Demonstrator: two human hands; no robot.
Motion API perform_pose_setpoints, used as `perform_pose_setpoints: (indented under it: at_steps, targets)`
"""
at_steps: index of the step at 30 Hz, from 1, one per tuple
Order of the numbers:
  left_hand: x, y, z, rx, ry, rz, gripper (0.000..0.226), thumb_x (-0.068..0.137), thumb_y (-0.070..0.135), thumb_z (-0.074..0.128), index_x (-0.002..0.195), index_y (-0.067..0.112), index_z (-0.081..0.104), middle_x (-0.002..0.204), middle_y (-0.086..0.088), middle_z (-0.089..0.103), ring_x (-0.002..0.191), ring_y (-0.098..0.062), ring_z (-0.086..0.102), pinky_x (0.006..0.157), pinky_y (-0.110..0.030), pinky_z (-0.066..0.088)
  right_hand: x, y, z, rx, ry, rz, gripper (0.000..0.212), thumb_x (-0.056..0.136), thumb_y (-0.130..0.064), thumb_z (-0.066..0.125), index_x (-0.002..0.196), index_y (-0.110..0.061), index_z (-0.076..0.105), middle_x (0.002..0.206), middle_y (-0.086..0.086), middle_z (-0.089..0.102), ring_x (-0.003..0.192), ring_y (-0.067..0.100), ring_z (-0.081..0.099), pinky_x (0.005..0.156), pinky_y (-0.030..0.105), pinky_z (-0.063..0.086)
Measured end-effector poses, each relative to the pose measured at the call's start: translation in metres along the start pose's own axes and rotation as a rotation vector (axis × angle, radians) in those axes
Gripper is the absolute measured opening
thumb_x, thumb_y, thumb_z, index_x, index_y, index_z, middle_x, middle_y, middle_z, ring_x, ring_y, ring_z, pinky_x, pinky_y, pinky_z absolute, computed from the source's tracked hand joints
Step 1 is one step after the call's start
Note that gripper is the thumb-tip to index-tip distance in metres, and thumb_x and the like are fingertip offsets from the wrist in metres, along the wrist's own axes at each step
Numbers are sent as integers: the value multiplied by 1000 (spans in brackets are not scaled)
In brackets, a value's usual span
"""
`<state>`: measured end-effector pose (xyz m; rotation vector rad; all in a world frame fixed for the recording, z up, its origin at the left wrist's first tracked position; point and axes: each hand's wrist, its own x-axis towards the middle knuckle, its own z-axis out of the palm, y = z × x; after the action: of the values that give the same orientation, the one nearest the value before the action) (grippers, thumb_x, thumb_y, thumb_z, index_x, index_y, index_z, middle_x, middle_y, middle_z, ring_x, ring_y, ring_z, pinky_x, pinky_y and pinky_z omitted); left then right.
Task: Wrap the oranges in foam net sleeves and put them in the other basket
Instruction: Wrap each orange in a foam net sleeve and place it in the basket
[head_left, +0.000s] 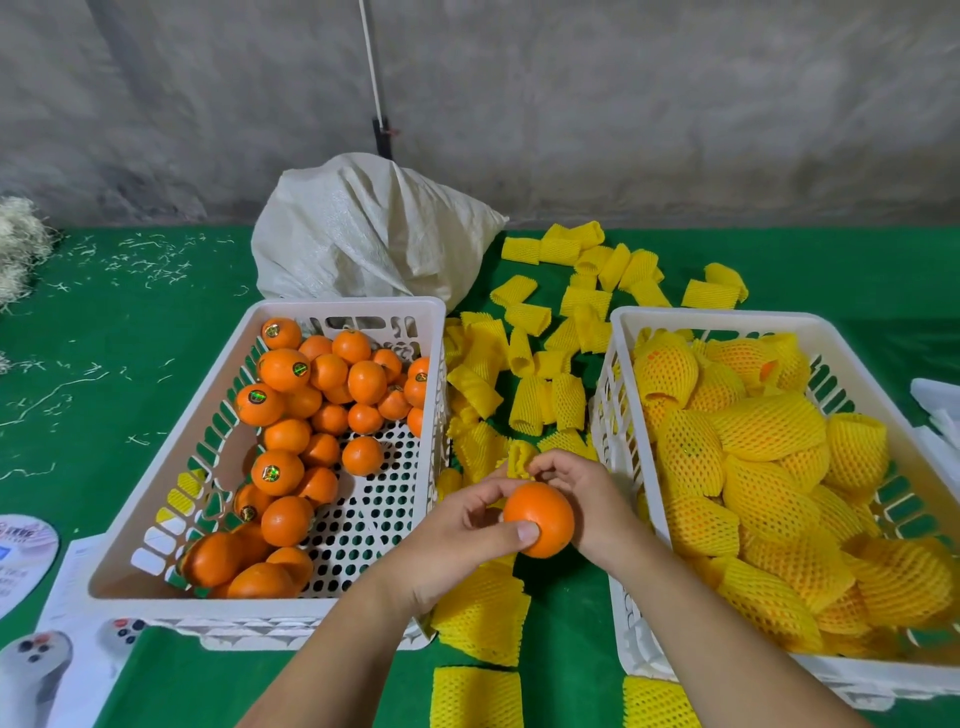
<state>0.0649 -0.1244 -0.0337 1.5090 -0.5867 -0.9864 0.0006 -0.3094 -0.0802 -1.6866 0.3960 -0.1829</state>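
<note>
My left hand (460, 538) grips a bare orange (543, 517) between the two baskets, thumb on its front. Just behind it, my right hand (582, 491) pinches the end of a yellow foam net sleeve (519, 460). The left white basket (171, 478) holds several bare oranges (311, 395). The right white basket (618, 405) is filled with several oranges wrapped in yellow sleeves (769, 499). Loose empty sleeves (540, 364) lie in a pile on the green table between and behind the baskets.
A white woven sack (363, 234) lies behind the left basket. More flat sleeves (478, 693) lie near the front edge. Printed papers (62, 623) sit at the front left, white foam pieces (940, 410) at the far right, straw (21, 244) at the far left.
</note>
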Motion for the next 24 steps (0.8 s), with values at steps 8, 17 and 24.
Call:
perform_pose_setpoints:
  at_steps: [8,17,24]
  targets:
    - [3,2,6,-42,100,55,62,64,53,84,120,29,75,155,19,45,129,7,54,102,-24,53,-7,-9,-7,39,62,24,21,90,-27,76,94,-47,76,99,-13,78,94,8,74,74,21,56]
    - [4,0,6,-10,88,40,63,67,53,83,124,30,74,159,14,42,145,-4,43,117,-39,44,-9,-6,-6,-83,8,27,15,78,-44,70,91,-50,72,97,-23,74,90,-2,68,75,26,53]
    - [9,-4,6,-71,303,49,54,77,46,83,126,37,63,132,2,64,103,-7,69,93,-32,59,-7,-9,-7,111,168,29,13,93,-29,72,95,-41,75,99,-7,78,93,12,74,77,33,62]
